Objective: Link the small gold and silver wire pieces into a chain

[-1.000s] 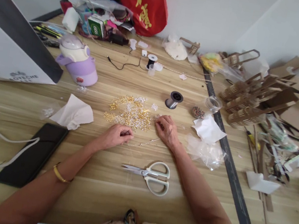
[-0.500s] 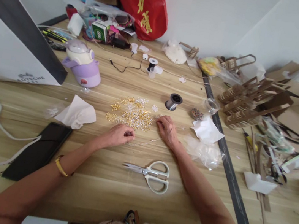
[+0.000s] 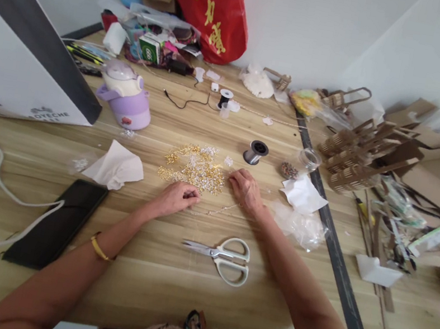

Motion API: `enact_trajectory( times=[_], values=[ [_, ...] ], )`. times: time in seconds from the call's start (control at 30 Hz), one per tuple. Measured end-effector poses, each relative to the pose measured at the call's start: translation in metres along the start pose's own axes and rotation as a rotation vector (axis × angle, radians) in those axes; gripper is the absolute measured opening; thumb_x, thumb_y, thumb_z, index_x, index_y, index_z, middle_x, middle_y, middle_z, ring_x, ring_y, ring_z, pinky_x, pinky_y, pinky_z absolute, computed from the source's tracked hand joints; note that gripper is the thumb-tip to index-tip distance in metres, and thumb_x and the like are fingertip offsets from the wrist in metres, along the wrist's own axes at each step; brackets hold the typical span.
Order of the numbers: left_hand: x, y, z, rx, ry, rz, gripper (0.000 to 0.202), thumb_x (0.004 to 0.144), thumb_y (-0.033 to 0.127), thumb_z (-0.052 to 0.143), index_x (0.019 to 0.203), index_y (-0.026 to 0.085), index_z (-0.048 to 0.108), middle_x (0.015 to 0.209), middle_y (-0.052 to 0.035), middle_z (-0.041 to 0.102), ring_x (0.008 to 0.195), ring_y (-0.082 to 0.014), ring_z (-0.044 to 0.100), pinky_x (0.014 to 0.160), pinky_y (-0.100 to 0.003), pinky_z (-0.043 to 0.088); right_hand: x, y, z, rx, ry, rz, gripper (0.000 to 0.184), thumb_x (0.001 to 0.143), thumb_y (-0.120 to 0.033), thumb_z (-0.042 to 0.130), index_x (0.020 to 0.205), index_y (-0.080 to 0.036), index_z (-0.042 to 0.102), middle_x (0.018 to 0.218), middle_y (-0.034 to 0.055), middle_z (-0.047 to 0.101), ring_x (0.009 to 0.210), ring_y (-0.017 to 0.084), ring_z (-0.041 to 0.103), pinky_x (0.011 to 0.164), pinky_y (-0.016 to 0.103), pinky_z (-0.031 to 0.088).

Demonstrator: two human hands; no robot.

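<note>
A pile of small gold and clear beads (image 3: 196,169) lies on the wooden table. My left hand (image 3: 177,199) rests at the pile's lower left edge, thumb and fingers closed together; what they pinch is too small to make out. At the pile's right edge, my right hand (image 3: 246,190) has its fingertips bent down and pressed together, their contents hidden. A thin strand of beads (image 3: 214,211) lies between the hands, running from just below my left fingertips to beneath my right hand. White-handled scissors (image 3: 225,256) lie nearer to me, blades pointing left.
A spool of fine wire (image 3: 255,152) stands behind my right hand. To the right are a clear jar (image 3: 309,159) on its side, white paper (image 3: 304,193) and a plastic bag (image 3: 300,227). Crumpled tissue (image 3: 115,166), a black phone-like case (image 3: 58,224) and a purple bottle (image 3: 131,103) sit left.
The whole view has shifted slightly. Both hands stay in nearly the same places by the bead pile, and the strand still lies between them.
</note>
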State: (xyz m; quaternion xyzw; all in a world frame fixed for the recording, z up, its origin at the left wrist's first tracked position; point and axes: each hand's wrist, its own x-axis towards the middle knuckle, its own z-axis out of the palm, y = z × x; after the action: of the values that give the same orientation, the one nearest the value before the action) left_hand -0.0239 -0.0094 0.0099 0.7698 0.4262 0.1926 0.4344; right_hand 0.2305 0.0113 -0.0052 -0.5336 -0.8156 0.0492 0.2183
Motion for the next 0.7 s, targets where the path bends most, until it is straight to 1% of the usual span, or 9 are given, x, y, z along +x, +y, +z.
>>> enact_trajectory(
  times=[0.17,0.43,0.6,0.7],
  values=[
    [0.001,-0.004,0.002,0.057,0.026,0.053,0.015,0.08,0.025,0.058,0.075,0.014,0.066,0.059,-0.0002,0.065,0.052,-0.0099,0.055,0.054,-0.019,0.038,-0.005,-0.01,0.001,-0.082,-0.018,-0.057,0.02,0.096,-0.02,0.042,0.096,-0.02,0.062,0.093,0.0086,0.06,0.089,0.021,0.053,0.077,0.031,0.042],
    [0.0,-0.001,0.0,0.059,0.034,0.049,0.014,0.079,0.023,0.059,0.075,0.014,0.068,0.059,0.0003,0.065,0.053,-0.0102,0.055,0.056,-0.02,0.038,-0.005,-0.015,-0.006,-0.266,-0.059,-0.122,0.019,0.095,-0.02,0.046,0.091,-0.02,0.064,0.088,0.009,0.06,0.086,0.023,0.048,0.078,0.035,0.037],
    [0.0,-0.003,0.001,0.045,0.026,0.048,0.015,0.08,0.024,0.058,0.075,0.014,0.067,0.06,0.0003,0.064,0.052,-0.0102,0.054,0.057,-0.021,0.039,-0.005,-0.025,-0.001,-0.308,-0.1,-0.169,0.019,0.094,-0.017,0.046,0.088,-0.019,0.063,0.088,0.0094,0.06,0.086,0.024,0.047,0.078,0.035,0.036],
    [0.0,-0.004,0.001,0.051,0.038,0.059,0.013,0.08,0.022,0.059,0.075,0.014,0.068,0.058,0.0008,0.063,0.053,-0.0102,0.053,0.057,-0.021,0.038,0.001,-0.031,0.002,-0.282,-0.101,-0.181,0.021,0.095,-0.018,0.044,0.088,-0.019,0.063,0.089,0.0101,0.061,0.086,0.024,0.048,0.077,0.035,0.036]
  ],
)
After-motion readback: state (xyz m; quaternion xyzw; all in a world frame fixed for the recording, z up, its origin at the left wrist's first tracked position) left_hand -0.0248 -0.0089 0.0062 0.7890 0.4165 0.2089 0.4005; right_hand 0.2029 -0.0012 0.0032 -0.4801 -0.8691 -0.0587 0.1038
